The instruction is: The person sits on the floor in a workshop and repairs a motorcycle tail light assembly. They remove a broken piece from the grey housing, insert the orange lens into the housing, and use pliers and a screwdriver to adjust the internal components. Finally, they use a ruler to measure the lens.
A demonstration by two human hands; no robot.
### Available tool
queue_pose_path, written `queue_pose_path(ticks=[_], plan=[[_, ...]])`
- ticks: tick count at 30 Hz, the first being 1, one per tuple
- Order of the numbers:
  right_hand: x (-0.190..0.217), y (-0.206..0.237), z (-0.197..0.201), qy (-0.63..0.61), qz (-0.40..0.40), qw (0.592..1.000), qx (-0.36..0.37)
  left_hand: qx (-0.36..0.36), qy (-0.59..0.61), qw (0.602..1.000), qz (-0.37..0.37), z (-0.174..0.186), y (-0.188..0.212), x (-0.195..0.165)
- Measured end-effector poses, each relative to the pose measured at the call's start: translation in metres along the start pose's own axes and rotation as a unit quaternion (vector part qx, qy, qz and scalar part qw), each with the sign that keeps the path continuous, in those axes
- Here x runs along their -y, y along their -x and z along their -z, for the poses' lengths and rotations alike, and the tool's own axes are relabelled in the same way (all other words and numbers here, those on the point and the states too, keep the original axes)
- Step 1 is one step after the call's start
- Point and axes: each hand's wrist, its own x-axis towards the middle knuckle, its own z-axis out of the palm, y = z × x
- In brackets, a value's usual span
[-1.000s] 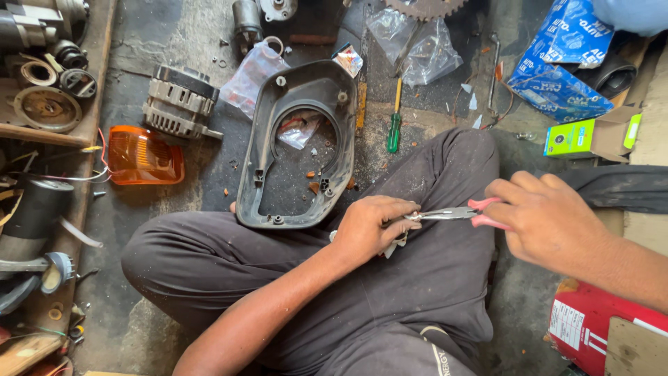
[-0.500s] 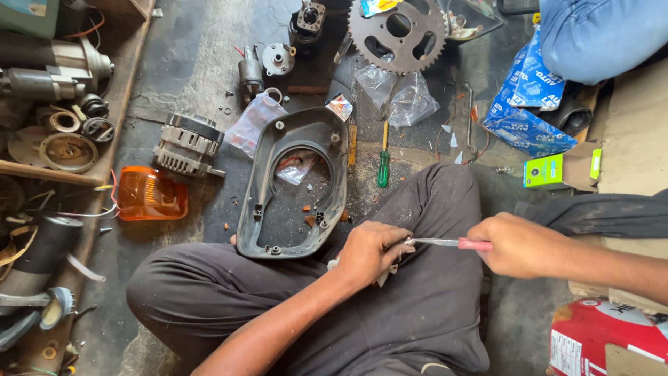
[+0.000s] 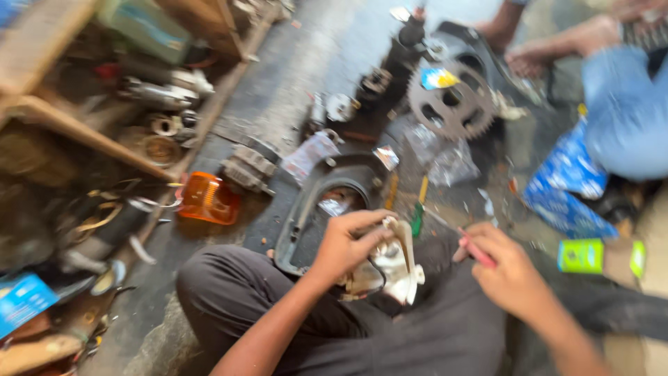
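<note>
My left hand (image 3: 351,240) grips a pale cream plastic part (image 3: 393,268) with a dark wire on it, held over my lap. Just right of it, my right hand (image 3: 504,268) is closed around a thin tool with a red handle (image 3: 476,252); the tool's tip is hidden by blur. A dark grey oval cover (image 3: 306,209) with a round opening lies on the floor right behind my left hand. My legs in dark trousers (image 3: 417,334) fill the bottom of the view.
An orange lamp lens (image 3: 207,198) lies left of the cover, with a finned metal part (image 3: 247,167) behind it. Farther back are a toothed sprocket (image 3: 451,101), plastic bags (image 3: 445,160), a green-handled screwdriver (image 3: 418,209), a blue packet (image 3: 567,184) and a green box (image 3: 579,255). Another person's foot (image 3: 543,59) rests at top right.
The view has tilted up and blurred. My left hand has lifted the cream part higher and turned it. My right hand with the red-handled tool has drawn slightly away from it.
</note>
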Motion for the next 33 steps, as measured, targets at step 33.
queue_pose_path(ticks=[33], plan=[[0.116,-0.244,-0.203,-0.158,-0.222,0.895,-0.354,-0.147,0.195,0.969,-0.031,0.157,0.010,-0.006]])
